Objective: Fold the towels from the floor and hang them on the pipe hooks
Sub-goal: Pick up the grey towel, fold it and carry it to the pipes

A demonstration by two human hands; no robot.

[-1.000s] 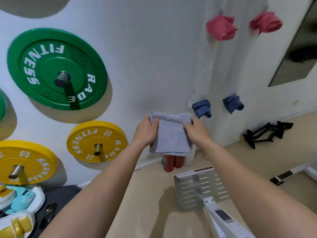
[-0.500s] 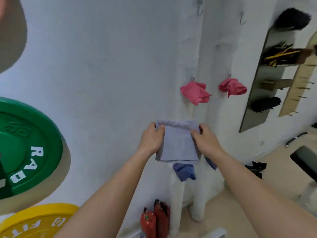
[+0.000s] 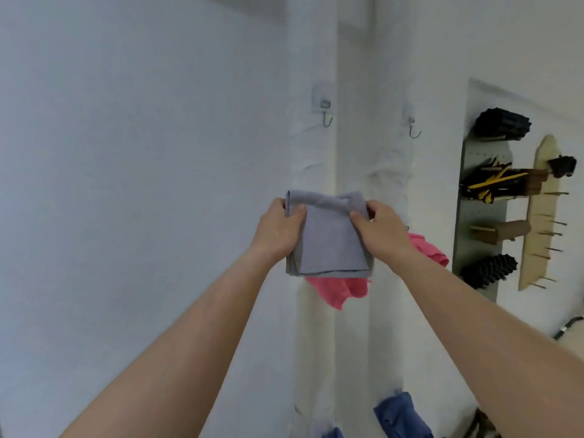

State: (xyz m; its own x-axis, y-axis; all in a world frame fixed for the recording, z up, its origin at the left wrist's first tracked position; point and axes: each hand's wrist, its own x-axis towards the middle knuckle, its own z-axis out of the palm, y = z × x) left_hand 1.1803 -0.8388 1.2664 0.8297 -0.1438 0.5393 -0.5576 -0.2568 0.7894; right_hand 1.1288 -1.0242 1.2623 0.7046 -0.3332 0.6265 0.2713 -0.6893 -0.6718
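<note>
I hold a folded grey towel up in front of two white wrapped pipes. My left hand grips its upper left corner and my right hand grips its upper right corner. Above the towel two bare metal hooks hang, one on the left pipe and one on the right pipe. A pink towel hangs just below the grey one, and a second pink towel shows behind my right wrist. Lower down hang two blue towels.
A white wall fills the left side. At the right a pegboard carries black rollers, a wooden roller and yellow-black bands, beside a wooden rack with pegs.
My view has tilted upward and both hands have raised the grey towel. It now covers the pink towels, and the bare upper hooks have come closer into sight.
</note>
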